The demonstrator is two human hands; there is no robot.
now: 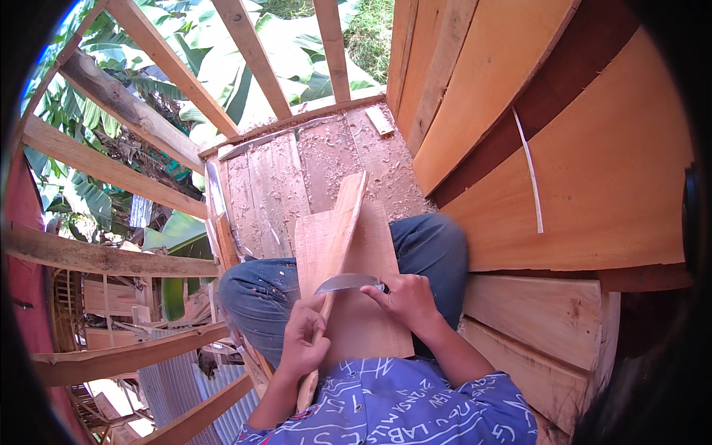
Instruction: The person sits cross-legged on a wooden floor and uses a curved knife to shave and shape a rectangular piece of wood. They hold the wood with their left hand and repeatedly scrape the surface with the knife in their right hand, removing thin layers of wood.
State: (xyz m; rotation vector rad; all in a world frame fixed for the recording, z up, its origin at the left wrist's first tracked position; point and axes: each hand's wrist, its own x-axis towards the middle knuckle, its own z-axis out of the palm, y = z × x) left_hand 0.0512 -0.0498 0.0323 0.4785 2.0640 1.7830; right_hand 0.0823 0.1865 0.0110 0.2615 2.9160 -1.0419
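My right hand is closed around the handle of a knife with a curved blade. Its blade lies across a long strip of wood, which slants away from me and a little to the right. Lower on that strip, my left hand grips it close to the blade's tip; the strip's near end sticks out below the hand. Under the strip, a flat wooden board rests over my lap between my bent knees.
Wood shavings cover the plank floor ahead, where a short wood offcut lies. Wooden rails run along the left and front, with leafy plants beyond. Tall wooden panels stand close on my right, above planks.
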